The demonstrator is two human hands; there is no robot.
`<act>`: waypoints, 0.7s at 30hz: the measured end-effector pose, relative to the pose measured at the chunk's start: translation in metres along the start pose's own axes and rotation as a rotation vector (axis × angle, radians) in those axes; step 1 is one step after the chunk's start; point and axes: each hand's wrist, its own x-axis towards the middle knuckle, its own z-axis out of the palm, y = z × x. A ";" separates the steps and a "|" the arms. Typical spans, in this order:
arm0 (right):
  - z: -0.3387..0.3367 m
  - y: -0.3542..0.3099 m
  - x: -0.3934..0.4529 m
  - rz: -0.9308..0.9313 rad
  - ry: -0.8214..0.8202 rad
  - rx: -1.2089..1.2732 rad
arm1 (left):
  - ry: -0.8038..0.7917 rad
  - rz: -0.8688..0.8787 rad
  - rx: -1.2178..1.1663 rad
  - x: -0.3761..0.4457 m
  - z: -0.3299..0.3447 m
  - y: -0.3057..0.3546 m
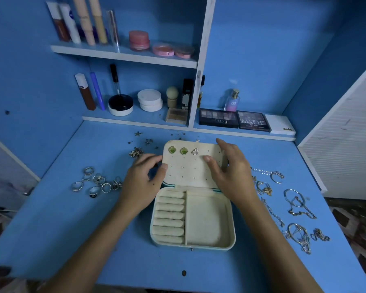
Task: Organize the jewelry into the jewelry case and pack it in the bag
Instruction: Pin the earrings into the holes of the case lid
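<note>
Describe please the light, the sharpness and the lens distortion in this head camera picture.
Head view: dim, bluish light; wide-angle lens bows the white shelf divider and desk edges; the open cream jewelry case in the centre is fairly sharp; the silver chains and bangles at right and the corners are soft.

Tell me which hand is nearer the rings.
Left. The left hand sits just right of the rings; the right hand is across the case.
</note>
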 end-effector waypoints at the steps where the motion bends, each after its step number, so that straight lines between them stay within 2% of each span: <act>1: 0.001 0.002 0.001 0.002 -0.016 -0.016 | -0.016 -0.001 0.018 -0.001 0.000 -0.002; 8: 0.005 0.014 0.007 0.019 -0.084 -0.122 | -0.061 0.000 0.002 -0.007 -0.002 -0.003; 21: 0.005 0.019 0.016 0.045 -0.145 -0.172 | -0.068 -0.042 -0.038 -0.009 -0.002 -0.005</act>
